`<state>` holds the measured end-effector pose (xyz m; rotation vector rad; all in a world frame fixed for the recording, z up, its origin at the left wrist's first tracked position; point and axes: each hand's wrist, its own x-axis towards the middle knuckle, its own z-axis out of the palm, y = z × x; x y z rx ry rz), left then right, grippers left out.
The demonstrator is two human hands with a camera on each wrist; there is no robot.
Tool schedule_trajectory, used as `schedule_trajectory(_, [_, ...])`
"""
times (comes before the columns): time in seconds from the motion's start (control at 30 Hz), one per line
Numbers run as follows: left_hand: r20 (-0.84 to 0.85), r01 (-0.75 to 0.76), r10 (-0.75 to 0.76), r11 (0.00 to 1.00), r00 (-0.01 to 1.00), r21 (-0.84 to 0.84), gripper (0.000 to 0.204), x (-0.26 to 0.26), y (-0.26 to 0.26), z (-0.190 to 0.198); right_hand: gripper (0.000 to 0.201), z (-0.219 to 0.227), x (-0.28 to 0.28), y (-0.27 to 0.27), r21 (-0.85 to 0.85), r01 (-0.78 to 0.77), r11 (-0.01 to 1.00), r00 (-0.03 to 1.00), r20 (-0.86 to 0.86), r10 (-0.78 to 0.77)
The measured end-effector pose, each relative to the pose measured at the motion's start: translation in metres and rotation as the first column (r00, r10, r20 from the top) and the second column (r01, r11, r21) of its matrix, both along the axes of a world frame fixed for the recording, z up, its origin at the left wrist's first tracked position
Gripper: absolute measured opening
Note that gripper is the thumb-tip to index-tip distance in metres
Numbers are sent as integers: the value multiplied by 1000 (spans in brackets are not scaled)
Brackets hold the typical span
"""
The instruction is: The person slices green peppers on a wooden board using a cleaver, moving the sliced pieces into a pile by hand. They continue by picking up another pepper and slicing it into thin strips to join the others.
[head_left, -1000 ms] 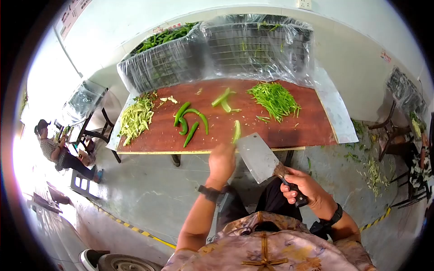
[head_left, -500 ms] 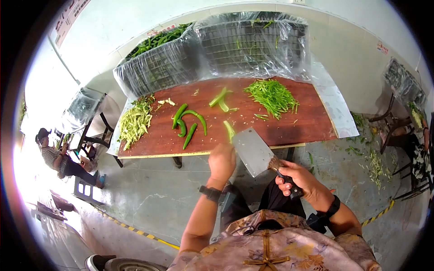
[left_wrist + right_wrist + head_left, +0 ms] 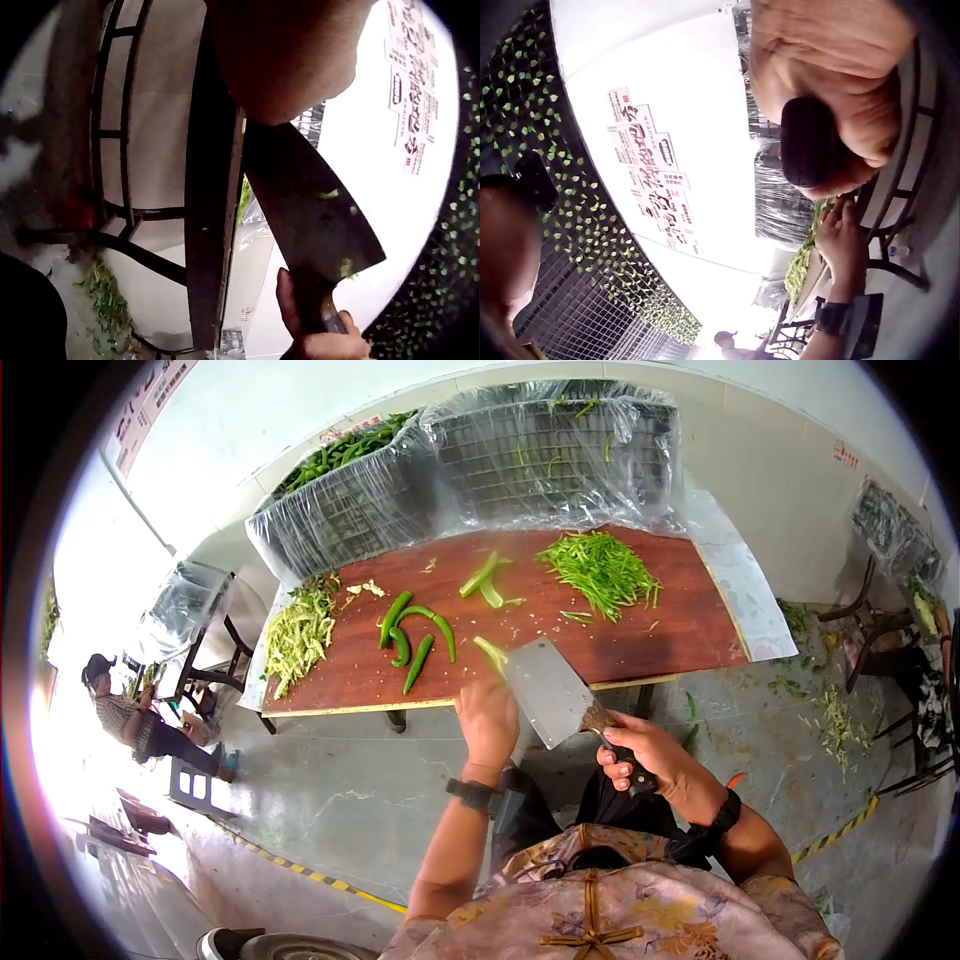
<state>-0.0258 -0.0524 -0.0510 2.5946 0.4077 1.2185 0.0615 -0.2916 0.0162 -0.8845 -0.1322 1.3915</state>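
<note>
At the board's front edge, my left hand point(image 3: 488, 722) has curled fingers around the near end of a pale green pepper piece point(image 3: 490, 653); its fingertips are partly hidden. My right hand point(image 3: 645, 758) grips the dark handle of a cleaver point(image 3: 548, 690), whose broad blade slants up-left, its far corner beside the piece. In the left wrist view, bits of green stick to the blade point(image 3: 315, 206). The right wrist view shows the handle's end point(image 3: 806, 142) in my right palm. Whole green peppers point(image 3: 418, 664) lie left of centre, with split pale pieces point(image 3: 485, 580) farther back.
On the red-brown board point(image 3: 340, 678), pale shreds point(image 3: 298, 635) are heaped left and green shreds point(image 3: 603, 573) right. Behind stand plastic-covered crates point(image 3: 550, 460), the left one holding peppers point(image 3: 345, 452). Another person point(image 3: 140, 715) sits far left. Scraps point(image 3: 838, 722) lie on the floor at right.
The pale pepper piece has tilted and shifted left at the board's edge. The cleaver and my right hand have moved slightly left with it; the head view has also shifted a little.
</note>
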Motion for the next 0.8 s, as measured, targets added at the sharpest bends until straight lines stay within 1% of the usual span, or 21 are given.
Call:
schedule_trajectory(0.17, [72, 2, -4, 1000, 997, 31, 16, -1, 2, 1, 39, 6, 5, -7, 0, -35, 999, 999, 32, 35])
schedule_trajectory(0.23, [73, -4, 2, 999, 997, 32, 16, -1, 4, -2, 35, 10, 9, -12, 8, -60, 998, 998, 9, 60])
schedule_trajectory(0.37, [82, -12, 9, 999, 997, 36, 18, 1, 4, -5, 36, 4, 16, -12, 36, -78, 996, 997, -3, 78])
schedule_trajectory(0.47, [95, 7, -6, 1000, 995, -4, 16, 1, 3, -3, 34, 3, 18, -2, 3, -70, 998, 997, 28, 70])
schedule_trajectory(0.6, [111, 14, -13, 1000, 994, -8, 15, 2, 5, -2, 33, 0, 20, 10, 14, -73, 997, 996, 47, 72])
schedule_trajectory(0.67, [110, 17, -12, 999, 994, -39, 15, 3, 7, -4, 32, -4, 24, 15, -11, -72, 997, 995, 64, 73])
schedule_trajectory(0.8, [110, 8, -4, 999, 994, -32, 15, 4, 6, -3, 31, -3, 28, 24, 18, -74, 997, 996, 41, 74])
